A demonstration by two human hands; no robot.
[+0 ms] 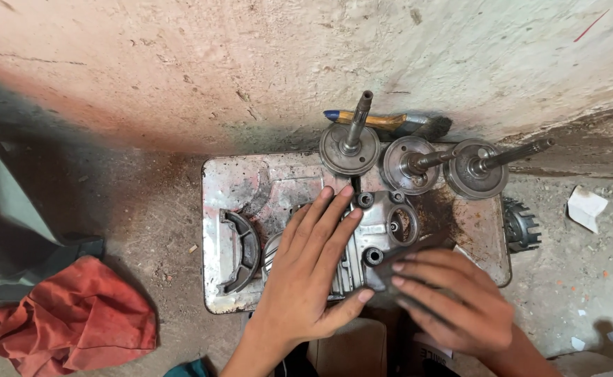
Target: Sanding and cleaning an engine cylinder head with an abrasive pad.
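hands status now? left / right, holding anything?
Left hand: open, palm flat on the metal engine casing, gripping nothing.
Right hand: fingers pressing a dark flat piece against the casing; what the piece is cannot be told.

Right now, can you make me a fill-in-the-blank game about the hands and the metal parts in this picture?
1. The left hand lies flat on the metal ____ casing.
2. ____ round parts with shafts stand along the tray's far edge.
3. The crumpled rag on the floor is ____.
4. The right hand presses a dark ____ piece against the casing.

Missing words: engine; Three; red; flat
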